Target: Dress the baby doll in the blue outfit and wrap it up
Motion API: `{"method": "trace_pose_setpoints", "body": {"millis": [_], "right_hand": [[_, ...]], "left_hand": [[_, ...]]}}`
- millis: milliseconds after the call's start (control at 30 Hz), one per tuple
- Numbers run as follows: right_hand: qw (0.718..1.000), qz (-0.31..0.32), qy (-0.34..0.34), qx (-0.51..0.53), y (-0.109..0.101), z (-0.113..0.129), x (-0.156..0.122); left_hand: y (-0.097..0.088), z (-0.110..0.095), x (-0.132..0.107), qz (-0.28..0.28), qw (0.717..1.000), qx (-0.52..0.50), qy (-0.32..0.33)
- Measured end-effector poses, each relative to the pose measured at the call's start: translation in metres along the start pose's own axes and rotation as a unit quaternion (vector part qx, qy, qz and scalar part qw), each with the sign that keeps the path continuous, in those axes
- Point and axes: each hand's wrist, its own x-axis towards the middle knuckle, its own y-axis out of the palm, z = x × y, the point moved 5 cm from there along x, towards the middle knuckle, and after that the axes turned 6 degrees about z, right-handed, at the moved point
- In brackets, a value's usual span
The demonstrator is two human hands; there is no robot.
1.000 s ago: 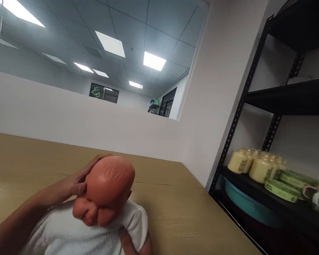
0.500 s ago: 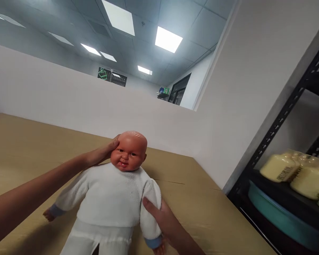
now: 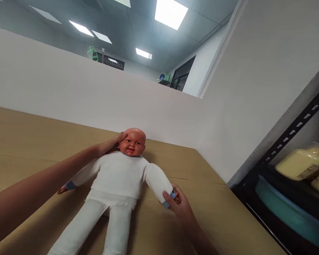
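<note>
The right hand (image 3: 178, 204) is nearest, at about five o'clock in the view – its thumb and fingers pinch the blue cuff (image 3: 167, 203) at the end of the doll's sleeve. The doll (image 3: 117, 184) lies on its back on the brown table (image 3: 29, 141), near the middle of the view, with white legs pointing toward six o'clock and the head toward twelve o'clock. It wears a white top and white trousers, and both arms are spread out to the sides. The left hand (image 3: 114, 142) comes in from eight o'clock and rests with open fingers against the side of the doll's head (image 3: 133, 141). Behind the head stands a white partition wall (image 3: 69, 88). At three o'clock is a black shelf (image 3: 289, 141) with yellow bottles (image 3: 297, 164) above a teal basin (image 3: 287, 209).
</note>
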Motion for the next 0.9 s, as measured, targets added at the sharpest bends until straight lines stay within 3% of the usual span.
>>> {"method": "trace_pose_setpoints", "body": {"millis": [67,233,400,700,900], "right_hand": [[1.0,-0.019,-0.003,-0.012,0.0,-0.007,0.002],[0.999,0.025,0.004,-0.034,0.009,-0.029,0.007],[0.995,0.04,0.012,-0.085,0.008,-0.043,0.011],[0.988,0.032,-0.004,-0.151,0.009,-0.041,0.01],[0.985,0.0,-0.022,-0.173,0.008,-0.04,0.011]], "left_hand": [[-0.007,0.014,0.003,0.002,0.999,-0.024,-0.024],[-0.03,0.046,0.002,0.004,0.994,-0.044,-0.095],[-0.038,0.066,0.006,0.011,0.989,-0.052,-0.138],[-0.071,0.091,0.013,-0.081,0.985,0.034,-0.15],[-0.06,0.09,0.01,-0.064,0.985,0.065,-0.143]]}}
